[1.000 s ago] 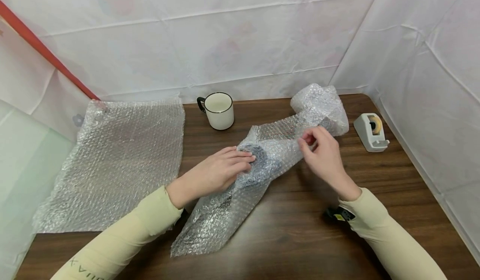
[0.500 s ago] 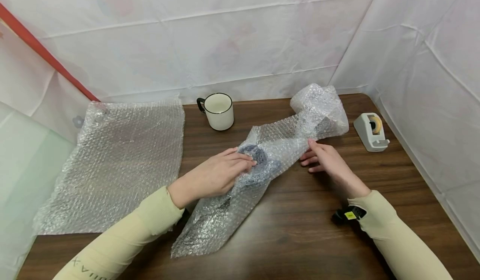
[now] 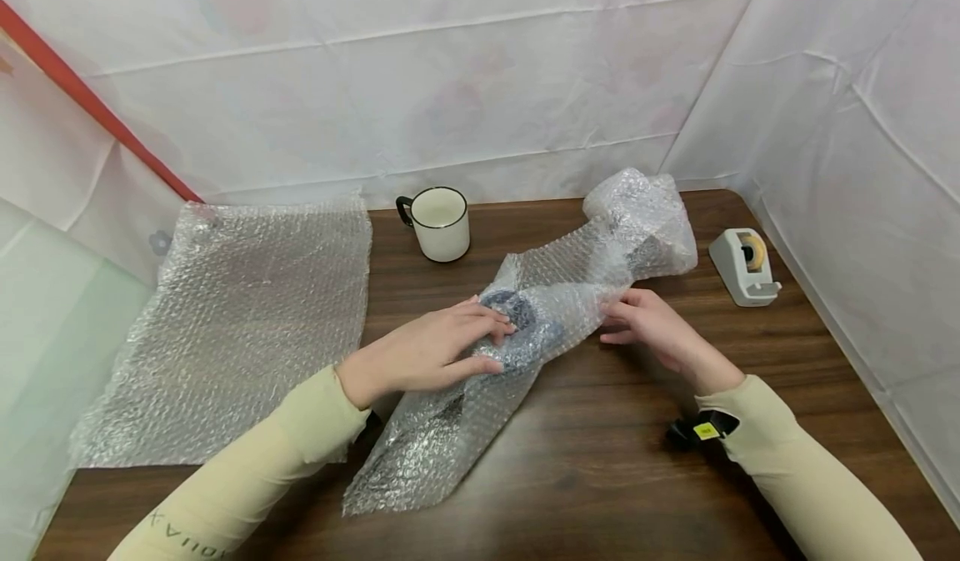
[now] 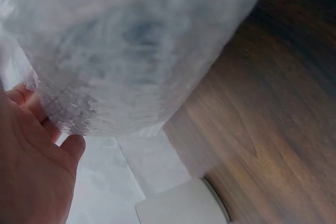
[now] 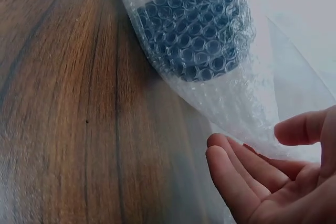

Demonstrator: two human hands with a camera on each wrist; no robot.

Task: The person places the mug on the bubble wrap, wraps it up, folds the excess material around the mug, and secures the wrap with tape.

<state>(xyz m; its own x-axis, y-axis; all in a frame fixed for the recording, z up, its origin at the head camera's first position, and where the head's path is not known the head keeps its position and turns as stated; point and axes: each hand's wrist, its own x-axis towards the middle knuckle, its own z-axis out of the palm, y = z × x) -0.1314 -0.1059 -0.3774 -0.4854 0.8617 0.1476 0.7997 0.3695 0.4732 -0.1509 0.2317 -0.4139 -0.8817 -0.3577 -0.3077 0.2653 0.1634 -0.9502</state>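
Note:
A dark blue thing (image 3: 534, 340) with a round rim lies under a sheet of bubble wrap (image 3: 465, 448) folded over it; its exact kind is blurred by the bubbles. My left hand (image 3: 431, 346) rests on top of it, fingers extended over the wrap and thumb on the near side. At the wrap's right edge, my right hand (image 3: 660, 332) pinches the film between thumb and fingers. The right wrist view shows the blue thing (image 5: 194, 30) through the bubbles, just beyond that hand (image 5: 278, 166). One long end of the wrap trails toward the table's front.
A white enamel mug (image 3: 441, 232) with a black rim and handle stands at the back. Another bubble wrap sheet (image 3: 255, 319) lies flat on the left. A bubble-wrapped bundle (image 3: 645, 219) sits at the back right, near a tape dispenser (image 3: 744, 267). White cloth hangs around the table.
My right hand first moves down and right along the wrap's edge, then its fingers go around that edge. My left hand stays in place, its thumb now spread away from the fingers.

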